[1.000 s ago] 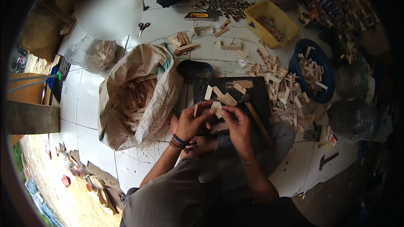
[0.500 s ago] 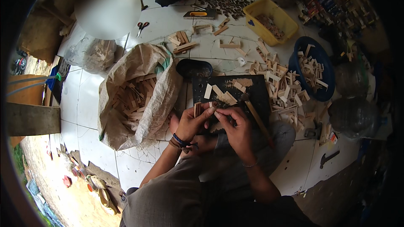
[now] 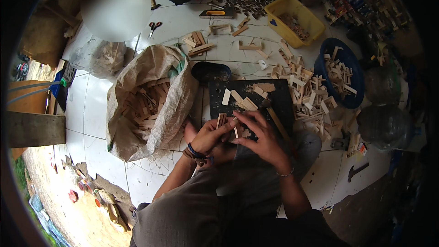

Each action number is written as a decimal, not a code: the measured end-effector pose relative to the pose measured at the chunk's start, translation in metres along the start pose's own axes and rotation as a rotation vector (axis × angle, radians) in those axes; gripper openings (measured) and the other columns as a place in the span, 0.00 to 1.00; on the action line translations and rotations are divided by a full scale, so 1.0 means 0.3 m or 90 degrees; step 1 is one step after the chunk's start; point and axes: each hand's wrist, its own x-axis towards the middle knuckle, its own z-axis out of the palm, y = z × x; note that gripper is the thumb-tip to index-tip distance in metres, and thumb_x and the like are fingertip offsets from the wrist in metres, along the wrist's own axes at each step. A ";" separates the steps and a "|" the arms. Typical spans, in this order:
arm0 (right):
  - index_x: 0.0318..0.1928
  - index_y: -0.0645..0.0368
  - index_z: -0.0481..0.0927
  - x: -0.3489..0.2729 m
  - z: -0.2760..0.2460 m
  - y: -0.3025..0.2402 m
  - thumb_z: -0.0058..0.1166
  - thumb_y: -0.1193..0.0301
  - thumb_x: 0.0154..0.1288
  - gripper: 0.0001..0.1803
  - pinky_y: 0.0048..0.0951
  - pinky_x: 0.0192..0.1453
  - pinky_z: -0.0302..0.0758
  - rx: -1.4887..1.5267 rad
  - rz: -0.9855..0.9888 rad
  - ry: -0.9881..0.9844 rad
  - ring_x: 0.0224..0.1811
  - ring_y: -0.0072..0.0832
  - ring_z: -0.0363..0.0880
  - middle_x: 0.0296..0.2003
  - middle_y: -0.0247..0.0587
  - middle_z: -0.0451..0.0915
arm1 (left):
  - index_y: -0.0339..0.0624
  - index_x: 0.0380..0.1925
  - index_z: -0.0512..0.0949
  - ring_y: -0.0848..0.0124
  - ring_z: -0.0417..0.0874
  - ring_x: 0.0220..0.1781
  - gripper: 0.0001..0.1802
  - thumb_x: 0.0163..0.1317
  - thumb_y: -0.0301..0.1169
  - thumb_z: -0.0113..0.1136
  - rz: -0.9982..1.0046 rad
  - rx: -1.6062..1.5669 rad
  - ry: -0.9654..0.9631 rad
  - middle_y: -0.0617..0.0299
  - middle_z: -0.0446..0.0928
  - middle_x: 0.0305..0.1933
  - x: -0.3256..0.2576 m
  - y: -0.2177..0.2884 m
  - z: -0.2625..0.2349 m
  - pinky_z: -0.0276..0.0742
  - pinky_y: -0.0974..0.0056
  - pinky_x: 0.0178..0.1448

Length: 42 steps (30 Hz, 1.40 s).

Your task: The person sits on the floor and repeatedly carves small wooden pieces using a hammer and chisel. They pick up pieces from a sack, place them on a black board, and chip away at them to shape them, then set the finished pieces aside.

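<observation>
Left of the dark board [image 3: 249, 98] lies the open sack [image 3: 151, 100]; at its near edge our left hand [image 3: 208, 135] pinches 2 thin wood strips [image 3: 221, 120], our right hand [image 3: 260, 139] grips another, which may slip or snap under uneven pressure.

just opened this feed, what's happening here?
A person sits on a tiled floor, both hands working small wood sticks at the near edge of a dark board. The left hand pinches a few sticks together; the right hand presses on them from the other side. More cut pieces lie on the board. An open sack of wood strips sits to the left, a loose pile and a blue basin of pieces to the right.
</observation>
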 end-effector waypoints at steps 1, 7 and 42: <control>0.70 0.46 0.76 0.001 -0.005 0.001 0.74 0.68 0.55 0.39 0.37 0.61 0.77 0.003 -0.002 -0.008 0.58 0.39 0.77 0.57 0.43 0.73 | 0.39 0.50 0.85 0.84 0.67 0.31 0.18 0.77 0.43 0.59 0.008 0.008 -0.006 0.72 0.80 0.36 -0.003 0.003 0.003 0.64 0.75 0.36; 0.65 0.45 0.82 -0.016 -0.027 0.009 0.73 0.71 0.54 0.35 0.37 0.58 0.79 0.014 -0.001 -0.022 0.53 0.37 0.80 0.55 0.41 0.76 | 0.39 0.52 0.84 0.85 0.69 0.33 0.17 0.76 0.41 0.62 0.022 0.051 -0.045 0.74 0.78 0.35 -0.025 0.022 0.004 0.65 0.74 0.37; 0.52 0.60 0.84 -0.089 0.064 0.150 0.67 0.76 0.63 0.16 0.39 0.53 0.79 -0.187 0.108 0.180 0.49 0.41 0.85 0.48 0.44 0.85 | 0.44 0.77 0.64 0.83 0.72 0.41 0.29 0.81 0.39 0.53 0.055 -0.035 0.098 0.67 0.80 0.58 -0.002 -0.020 -0.007 0.72 0.76 0.48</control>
